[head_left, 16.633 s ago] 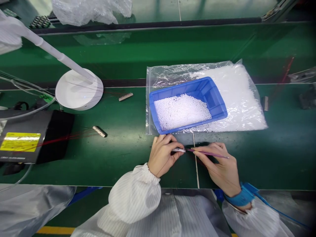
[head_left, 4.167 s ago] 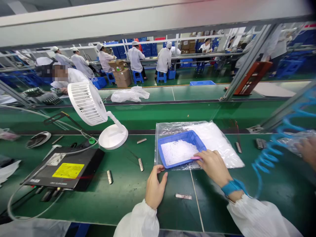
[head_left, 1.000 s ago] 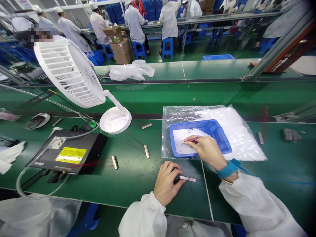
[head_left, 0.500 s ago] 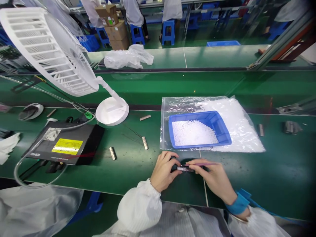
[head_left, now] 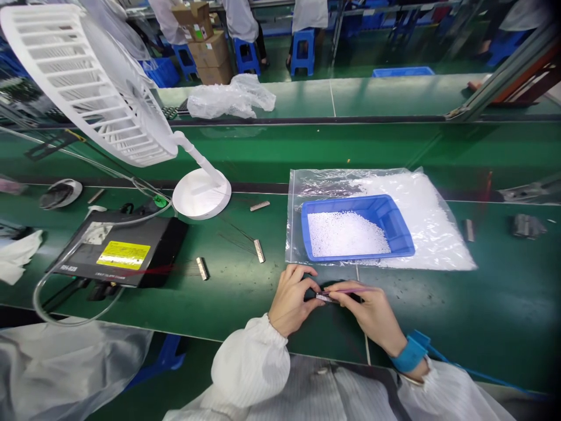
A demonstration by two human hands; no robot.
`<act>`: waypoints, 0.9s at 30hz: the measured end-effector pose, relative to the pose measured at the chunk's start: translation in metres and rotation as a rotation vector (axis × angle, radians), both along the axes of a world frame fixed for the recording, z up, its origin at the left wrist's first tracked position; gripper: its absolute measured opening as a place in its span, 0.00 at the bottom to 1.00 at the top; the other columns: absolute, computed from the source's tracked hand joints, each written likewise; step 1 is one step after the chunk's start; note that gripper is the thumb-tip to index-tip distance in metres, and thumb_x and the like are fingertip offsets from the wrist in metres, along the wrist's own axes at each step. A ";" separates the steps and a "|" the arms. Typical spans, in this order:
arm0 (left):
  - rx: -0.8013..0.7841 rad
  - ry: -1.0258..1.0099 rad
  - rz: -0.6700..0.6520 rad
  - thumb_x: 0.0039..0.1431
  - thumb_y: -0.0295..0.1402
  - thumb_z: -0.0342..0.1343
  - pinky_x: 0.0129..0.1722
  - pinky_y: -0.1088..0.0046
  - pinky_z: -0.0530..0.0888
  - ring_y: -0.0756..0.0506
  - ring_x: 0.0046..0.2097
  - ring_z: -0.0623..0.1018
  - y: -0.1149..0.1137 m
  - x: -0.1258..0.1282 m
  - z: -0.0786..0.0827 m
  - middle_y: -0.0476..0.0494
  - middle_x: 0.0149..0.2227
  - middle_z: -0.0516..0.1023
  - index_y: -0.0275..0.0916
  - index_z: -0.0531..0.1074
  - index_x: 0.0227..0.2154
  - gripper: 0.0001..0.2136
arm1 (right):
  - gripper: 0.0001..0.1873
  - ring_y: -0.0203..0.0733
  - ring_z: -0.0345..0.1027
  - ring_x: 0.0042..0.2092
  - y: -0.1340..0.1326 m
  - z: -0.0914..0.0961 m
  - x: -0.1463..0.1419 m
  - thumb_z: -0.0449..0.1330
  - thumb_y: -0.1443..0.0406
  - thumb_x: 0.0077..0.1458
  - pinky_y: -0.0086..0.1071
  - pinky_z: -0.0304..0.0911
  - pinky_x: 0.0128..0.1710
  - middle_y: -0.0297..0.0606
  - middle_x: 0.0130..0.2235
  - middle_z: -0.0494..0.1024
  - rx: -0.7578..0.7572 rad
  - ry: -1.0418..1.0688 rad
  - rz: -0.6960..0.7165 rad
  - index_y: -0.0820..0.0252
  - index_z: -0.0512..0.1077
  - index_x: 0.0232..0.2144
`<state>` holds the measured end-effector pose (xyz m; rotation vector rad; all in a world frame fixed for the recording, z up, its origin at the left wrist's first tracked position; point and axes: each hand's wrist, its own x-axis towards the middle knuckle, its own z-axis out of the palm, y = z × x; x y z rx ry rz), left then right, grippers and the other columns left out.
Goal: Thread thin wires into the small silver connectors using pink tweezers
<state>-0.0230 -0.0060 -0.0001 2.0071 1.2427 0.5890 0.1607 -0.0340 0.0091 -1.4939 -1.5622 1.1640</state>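
Note:
My left hand pinches one end of a small silvery bar between thumb and forefinger, low over the green bench. In my right hand is a thin pinkish stick-like tool, its tip at the top of the bar. The right fingers partly cover the bar's other end. A blue band with a cord circles my right wrist. Just beyond both hands stands a blue tray holding white granules. It rests on a clear plastic bag of similar white material.
Similar small bars lie to the left, one with thin wires. A black box with a yellow label and a white fan stand farther left. Across the bench lies crumpled plastic; people sit beyond.
The right hand has shifted slightly left along the bar, covering more of it. My left hand keeps its pinch. The whole view has shifted slightly.

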 end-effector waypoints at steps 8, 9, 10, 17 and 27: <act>-0.002 -0.005 0.002 0.45 0.29 0.67 0.47 0.59 0.66 0.41 0.50 0.68 0.000 0.000 0.000 0.46 0.45 0.72 0.40 0.72 0.28 0.09 | 0.10 0.43 0.74 0.39 -0.001 0.002 0.001 0.58 0.57 0.55 0.35 0.71 0.38 0.34 0.37 0.80 0.007 -0.015 0.011 0.52 0.78 0.33; -0.001 -0.004 0.001 0.46 0.29 0.67 0.47 0.59 0.66 0.41 0.50 0.67 0.000 0.000 -0.001 0.46 0.45 0.72 0.40 0.72 0.28 0.09 | 0.10 0.43 0.74 0.39 -0.001 0.002 0.002 0.58 0.57 0.55 0.36 0.71 0.40 0.34 0.37 0.80 0.014 -0.016 0.008 0.52 0.78 0.33; 0.000 -0.004 0.000 0.46 0.29 0.67 0.48 0.59 0.66 0.41 0.50 0.67 0.000 0.000 -0.001 0.46 0.45 0.72 0.40 0.72 0.28 0.08 | 0.10 0.44 0.74 0.40 -0.002 0.003 0.003 0.58 0.57 0.55 0.37 0.71 0.41 0.34 0.37 0.80 0.024 -0.015 0.002 0.52 0.78 0.33; -0.014 -0.007 0.015 0.45 0.29 0.68 0.47 0.60 0.65 0.42 0.49 0.67 0.000 0.001 -0.001 0.47 0.45 0.72 0.39 0.72 0.27 0.09 | 0.10 0.43 0.74 0.39 -0.003 -0.001 0.003 0.58 0.57 0.55 0.36 0.71 0.38 0.35 0.36 0.80 0.055 -0.003 -0.027 0.53 0.78 0.31; -0.022 -0.013 0.013 0.45 0.30 0.68 0.47 0.62 0.64 0.42 0.49 0.67 0.000 0.001 -0.001 0.47 0.44 0.72 0.40 0.73 0.27 0.08 | 0.08 0.41 0.74 0.38 -0.002 -0.001 0.000 0.58 0.60 0.56 0.34 0.69 0.39 0.32 0.35 0.81 0.145 -0.045 -0.002 0.52 0.77 0.30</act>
